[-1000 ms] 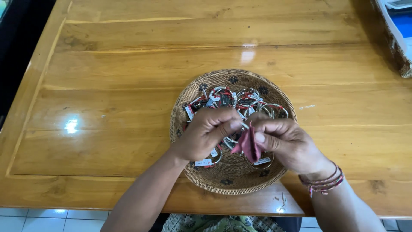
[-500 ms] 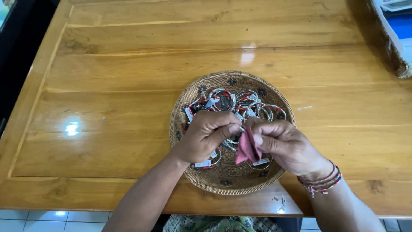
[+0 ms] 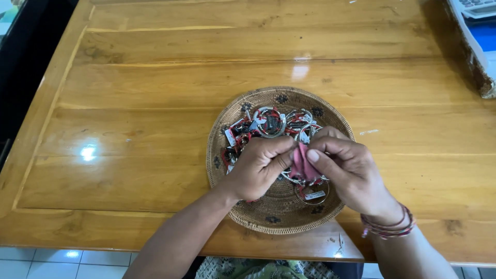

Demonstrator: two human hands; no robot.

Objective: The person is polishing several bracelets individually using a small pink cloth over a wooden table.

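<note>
Here, a small pink cloth (image 3: 304, 165) is pinched between the left hand (image 3: 258, 168) and the right hand (image 3: 346, 173), above a woven tray (image 3: 268, 217) of silver rings (image 3: 271, 123) on the bench (image 3: 129, 129); should either grip loosen, the cloth could be dropped among the rings

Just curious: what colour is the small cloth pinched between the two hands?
Pinkish red, seen in the head view: the cloth sits between the left hand and right hand.
</note>
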